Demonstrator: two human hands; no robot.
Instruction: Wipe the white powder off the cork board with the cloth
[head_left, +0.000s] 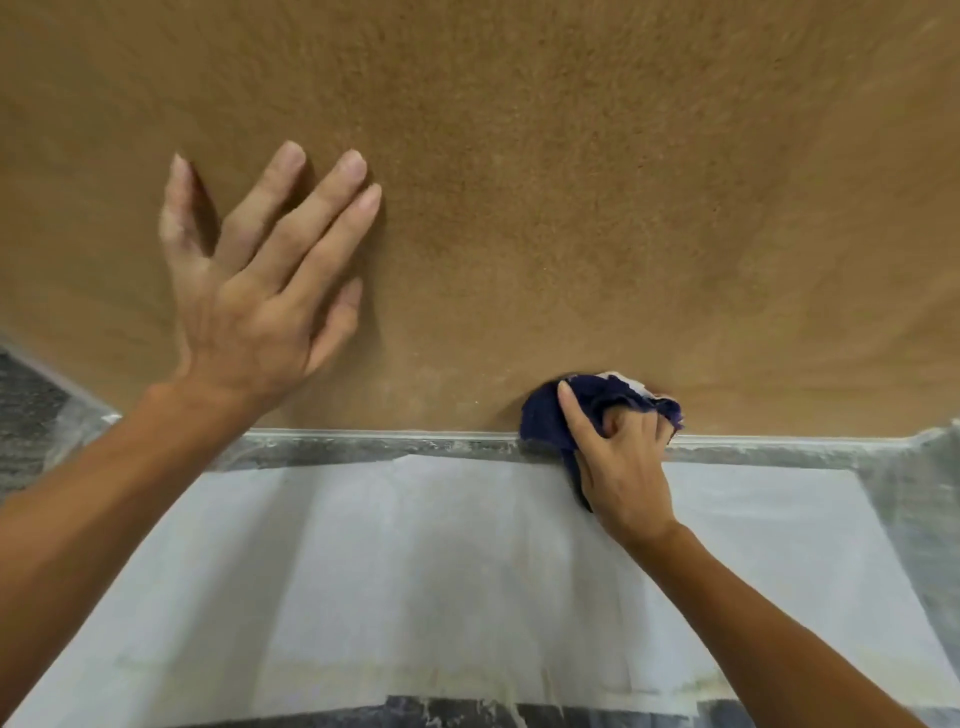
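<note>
The brown cork board (545, 182) fills the upper half of the view. Faint pale powder smears (447, 387) show near its lower edge. My left hand (249, 291) lies flat on the board at the left, fingers spread, holding nothing. A bunched dark blue cloth (543, 421) with a whitish patch is pressed against the board's bottom edge at the right. My right hand (623, 467) grips that cloth from below, fingers curled into it.
A pale metal frame strip (374, 434) runs along the board's lower edge. Below it white paper sheets (415, 561) cover a dark, powder-streaked surface (467, 714). Clear plastic film (914, 483) lies at the right and left sides.
</note>
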